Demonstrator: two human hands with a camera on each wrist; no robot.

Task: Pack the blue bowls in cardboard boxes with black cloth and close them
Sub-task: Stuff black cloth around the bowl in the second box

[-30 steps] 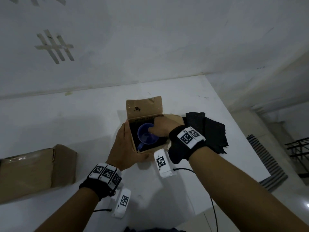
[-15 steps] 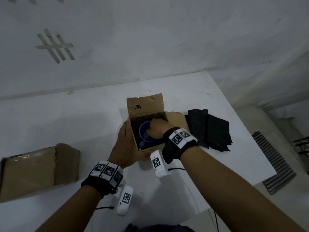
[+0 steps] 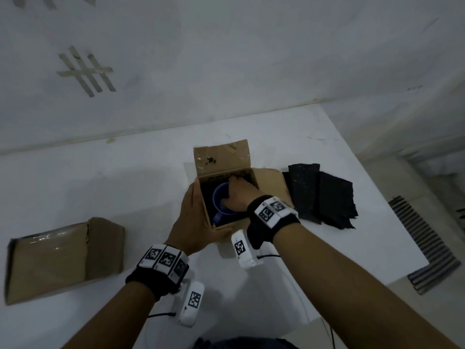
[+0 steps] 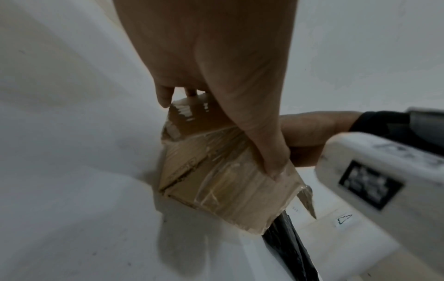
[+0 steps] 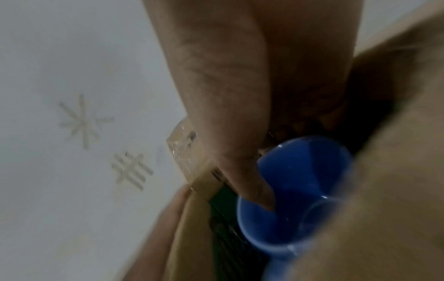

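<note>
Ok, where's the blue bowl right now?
In the head view, the blue bowl sits inside the open box mid-table, right hand gripping its rim, left hand holding the box's left side.

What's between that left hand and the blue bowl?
The open box's cardboard side wall, plus black cloth lining inside, seen in the right wrist view.

The open cardboard box (image 3: 222,161) stands upright on the tabletop, far flap raised, right flap folded outward, glossy tape on its walls and a black cloth lining (image 3: 205,195) inside. The blue bowl (image 3: 219,200) sits in it with its hollow facing up, the right hand (image 3: 239,195) pinching its rim with the thumb inside, while the left hand (image 3: 193,222) grips the box's left wall. Just right of that box lies a black cloth pile (image 3: 324,195), folded and flat; well to its left rests a second cardboard box (image 3: 57,258), closed and taped.
</note>
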